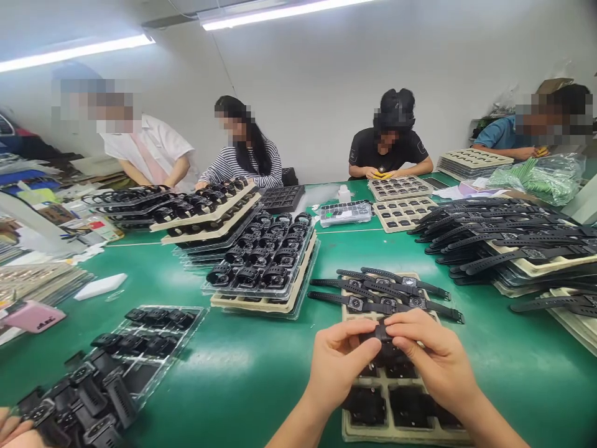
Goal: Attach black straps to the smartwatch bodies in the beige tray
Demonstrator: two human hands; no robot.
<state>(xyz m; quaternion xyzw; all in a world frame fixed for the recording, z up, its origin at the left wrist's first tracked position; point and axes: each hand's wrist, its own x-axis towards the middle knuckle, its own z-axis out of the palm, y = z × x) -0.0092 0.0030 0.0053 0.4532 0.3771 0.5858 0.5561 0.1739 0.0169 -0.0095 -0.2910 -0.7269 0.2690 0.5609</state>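
Above a cream compartment tray (388, 387), my left hand (342, 359) and my right hand (431, 348) pinch a small black watch strap (383, 331) between thumbs and fingertips. My fingers partly hide it, so I cannot tell whether a watch case is attached. The tray's near compartments hold dark bundled pieces (366, 404). Across its far end lie several black smartwatches (386, 305) with straps stretched flat, their sensor backs facing up.
A stack of clear and cream trays of watches (261, 261) stands ahead left. More stacked watches (527, 239) lie right. At lower left is a clear tray (161, 361) of watches, with another person's hand (16, 429) beside it. Several co-workers sit or stand across the green table (242, 361).
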